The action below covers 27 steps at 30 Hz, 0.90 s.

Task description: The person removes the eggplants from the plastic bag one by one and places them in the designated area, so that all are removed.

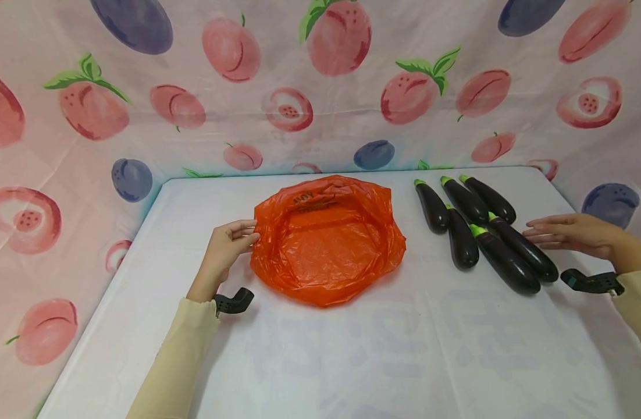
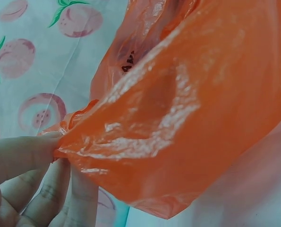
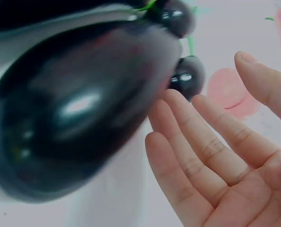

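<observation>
An orange plastic bag (image 1: 326, 250) lies spread on the table with its mouth facing up. My left hand (image 1: 227, 251) pinches the bag's left edge between thumb and fingers; in the left wrist view the thumb presses the gathered film (image 2: 131, 137). On the right, several dark purple eggplants with green caps lie in a cluster, among them a long one (image 1: 524, 249) at the right side. Fingers extended and thumb apart, my right hand (image 1: 574, 233) is beside that eggplant. In the right wrist view an eggplant (image 3: 79, 109) looms large next to the straight fingertips, and the palm holds nothing.
A white covered table (image 1: 352, 355) carries the bag and eggplants. Behind it and at the left hangs a pink cloth (image 1: 352, 134) with fruit prints. Small black devices are strapped at the left wrist (image 1: 235, 301) and the right wrist (image 1: 590, 281).
</observation>
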Motion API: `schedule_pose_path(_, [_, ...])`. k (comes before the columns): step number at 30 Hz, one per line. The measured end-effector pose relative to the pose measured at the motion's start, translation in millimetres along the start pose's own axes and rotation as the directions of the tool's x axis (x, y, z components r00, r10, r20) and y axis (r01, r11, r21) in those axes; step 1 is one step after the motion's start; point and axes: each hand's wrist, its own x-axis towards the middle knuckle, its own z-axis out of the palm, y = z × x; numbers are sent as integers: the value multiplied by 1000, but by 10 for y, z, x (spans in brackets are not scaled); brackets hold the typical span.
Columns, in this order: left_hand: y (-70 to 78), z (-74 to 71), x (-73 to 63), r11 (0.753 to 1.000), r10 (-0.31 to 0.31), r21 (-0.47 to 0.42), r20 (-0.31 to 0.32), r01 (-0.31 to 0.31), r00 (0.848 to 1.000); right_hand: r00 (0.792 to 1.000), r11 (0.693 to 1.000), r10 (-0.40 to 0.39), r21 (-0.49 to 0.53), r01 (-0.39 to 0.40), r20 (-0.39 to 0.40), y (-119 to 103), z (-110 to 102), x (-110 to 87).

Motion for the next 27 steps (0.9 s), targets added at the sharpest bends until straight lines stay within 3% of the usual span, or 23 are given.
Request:
schedule_pose_path(7, [2,3,13,1000,1,2,13,-1,1000,991,990,-129,60,130,-24,-89,0,-62])
schedule_pose_path(16, [50,-35,16,999,9,45,37,-11,999,977,977,-212,-3,212,4,-415,123,-48])
schedule_pose_path(22, [84,-51,25,996,48,70,23,-49,999,921,925,-376,-17,379,102,-642,276,19])
schedule_pose_path(27, [116,-60,42,988,85,132,-38,-80,996,882,887,-459,12,461,109,-881,479,75])
